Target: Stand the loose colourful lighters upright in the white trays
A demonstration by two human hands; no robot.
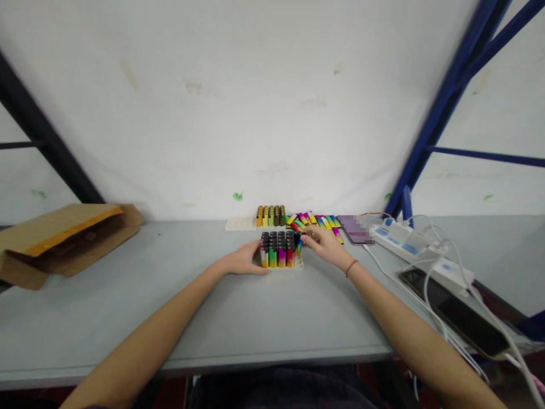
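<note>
A white tray (300, 264) in the middle of the grey table (170, 307) holds several upright rainbow-coloured lighters (277, 249) with black tops. My left hand (243, 259) rests against the tray's left side, fingers curled on it. My right hand (324, 244) is at the tray's right edge, pinching one lighter (300, 244) just above the last column. Behind the tray lies a loose heap of coloured lighters (317, 221).
A second white tray (240, 224) with a short row of yellow-green lighters (271, 216) stands by the wall. An open cardboard box (59, 241) lies far left. At the right are a phone (356, 229), a power strip (419, 247) with white cables and another phone (464, 312).
</note>
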